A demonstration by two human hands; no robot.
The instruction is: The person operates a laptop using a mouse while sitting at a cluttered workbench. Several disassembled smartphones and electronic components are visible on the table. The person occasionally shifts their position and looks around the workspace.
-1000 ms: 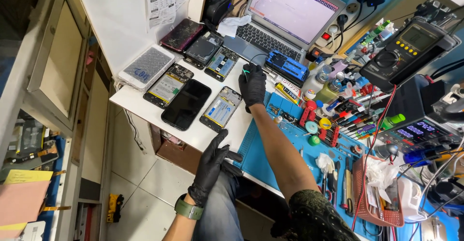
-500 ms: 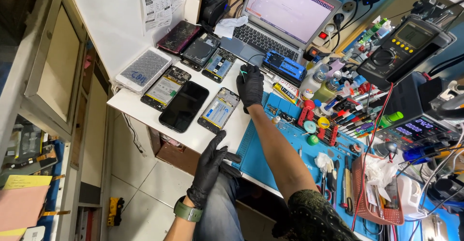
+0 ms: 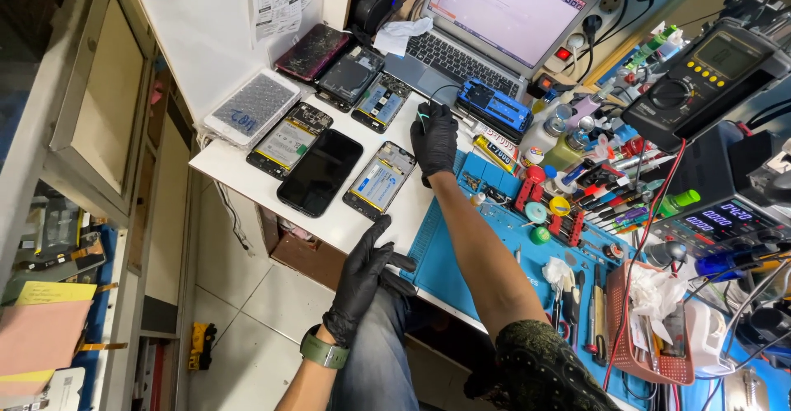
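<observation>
Right hand [image 3: 434, 137] pinched a thin black cable [image 3: 434, 94], which looped up toward the blue box [image 3: 497, 106] just to its right. Left hand [image 3: 362, 277] was well apart at the table [image 3: 231, 168] edge, fingers spread, empty.

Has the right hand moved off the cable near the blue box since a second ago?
No. The right hand stays beside the blue box in front of the laptop, pinching the thin black cable.
</observation>
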